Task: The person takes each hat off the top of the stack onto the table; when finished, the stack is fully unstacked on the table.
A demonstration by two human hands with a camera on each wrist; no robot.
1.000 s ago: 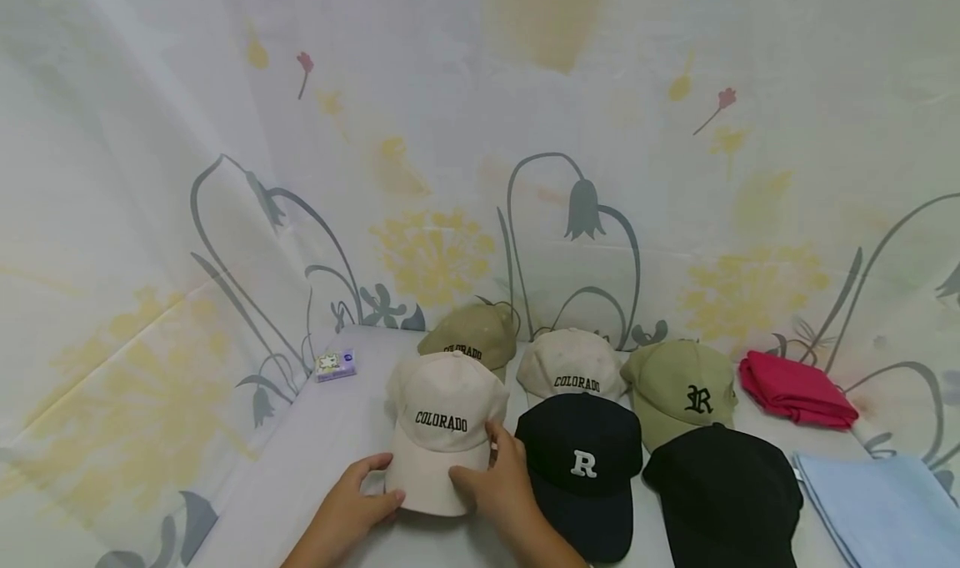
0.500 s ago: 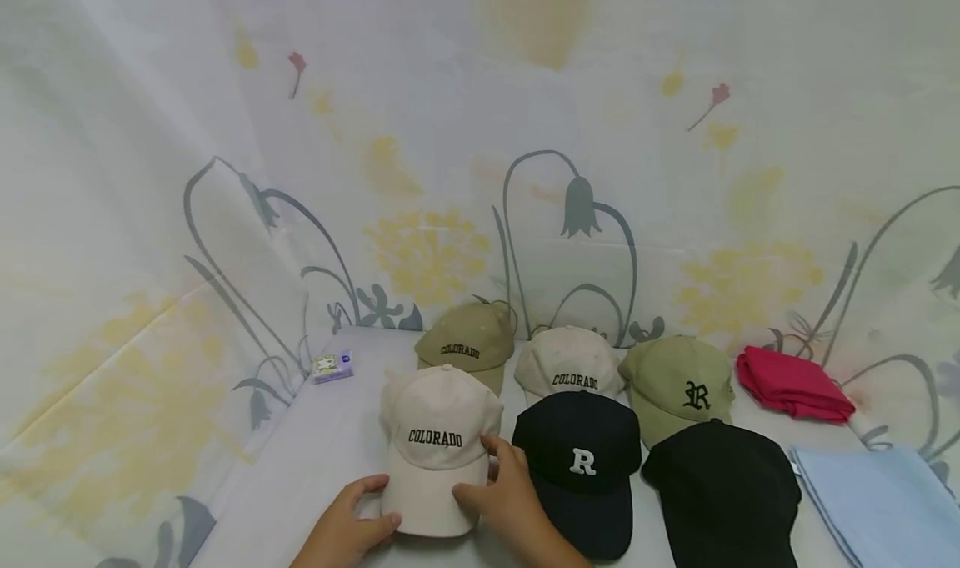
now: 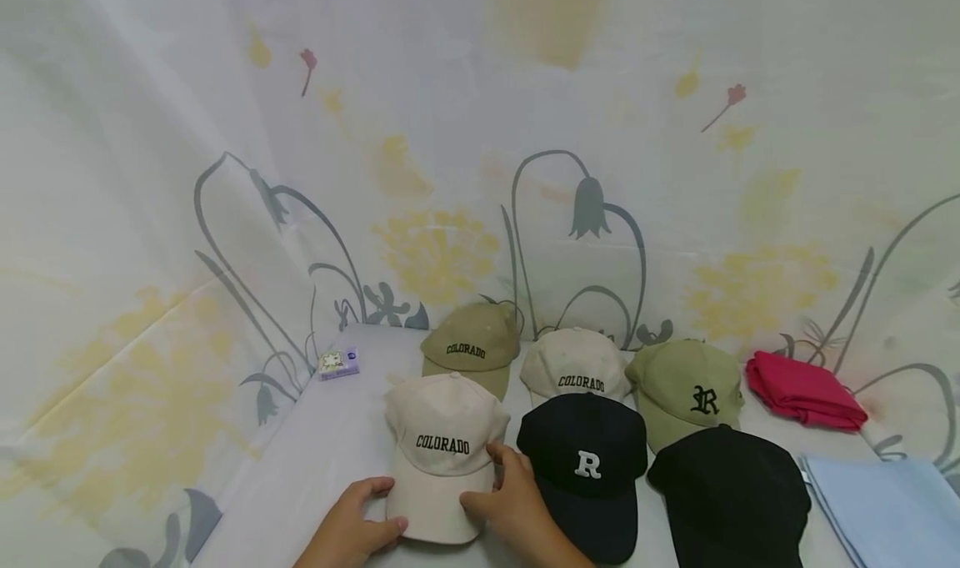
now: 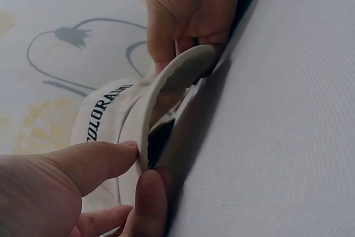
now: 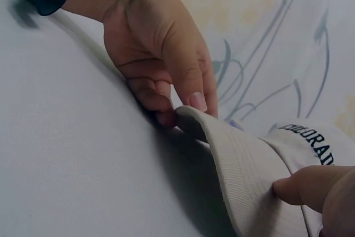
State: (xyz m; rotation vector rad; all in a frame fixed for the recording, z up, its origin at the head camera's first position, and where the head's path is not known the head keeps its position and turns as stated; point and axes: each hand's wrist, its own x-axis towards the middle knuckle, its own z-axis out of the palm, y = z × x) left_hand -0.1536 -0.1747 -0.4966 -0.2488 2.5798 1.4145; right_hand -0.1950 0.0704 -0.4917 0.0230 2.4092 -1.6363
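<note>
A cream baseball cap (image 3: 450, 418) with COLORADO in dark letters stands at the front left of the caps, its brim facing me. My left hand (image 3: 356, 522) pinches the brim's left edge; the left wrist view shows the thumb on top and fingertips (image 4: 151, 192) beneath. On the other side my right hand (image 3: 513, 497) grips the brim and the crown's lower side, its thumb (image 5: 299, 188) lying on the brim's top. In the right wrist view the brim (image 5: 230, 154) arches just above the white surface. The fingers of the right hand are partly hidden behind the cap.
Right of my right hand sit a navy cap (image 3: 581, 443) with a white R and a black cap (image 3: 731, 493). Behind are a khaki cap (image 3: 472, 334), another cream cap (image 3: 573, 359) and an olive cap (image 3: 686, 384). Red cloth (image 3: 806, 389), blue cloth (image 3: 885, 501) and a purple packet (image 3: 339, 363) lie at the sides.
Both hands have drawn the cream cap slightly toward me, so more of the khaki cap behind it shows. Their hold on the brim is unchanged, and the other caps stay put.
</note>
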